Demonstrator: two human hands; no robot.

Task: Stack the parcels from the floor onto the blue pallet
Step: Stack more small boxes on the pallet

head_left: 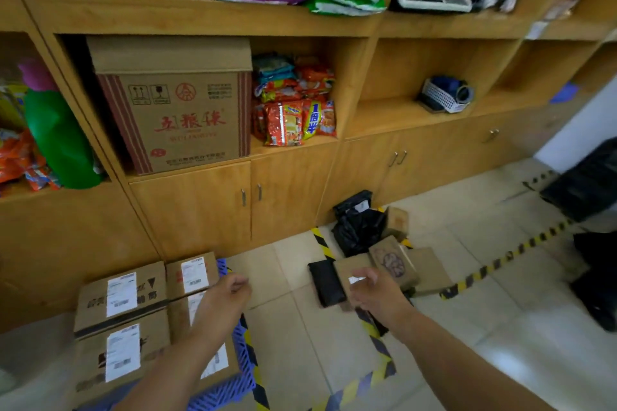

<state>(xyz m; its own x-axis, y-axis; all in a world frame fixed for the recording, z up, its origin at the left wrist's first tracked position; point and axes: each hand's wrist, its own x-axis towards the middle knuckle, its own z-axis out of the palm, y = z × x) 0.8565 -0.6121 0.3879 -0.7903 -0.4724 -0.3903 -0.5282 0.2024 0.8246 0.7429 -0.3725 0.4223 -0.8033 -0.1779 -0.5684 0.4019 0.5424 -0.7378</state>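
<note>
The blue pallet [246, 349] lies at the lower left, against the cabinet. Several brown cardboard parcels [122, 297] with white labels sit on it. On the floor to the right lies a heap of parcels: a flat black one [328, 284], a brown one with a purple print [392, 260], a plain brown one [430, 272] and a black bag parcel [357, 227]. My left hand [230, 292] hovers over the pallet's right edge, fingers loosely curled and holding nothing. My right hand [375, 292] hangs over a brown parcel [350, 269] in the heap, thumb and fingers apart.
A wooden shelf cabinet [207, 207] with doors runs along the back. Yellow-black tape [500, 264] marks a zone on the tiled floor. Black bags [587, 183] lie at the right. A large carton [177, 110] and snack packets fill the shelves.
</note>
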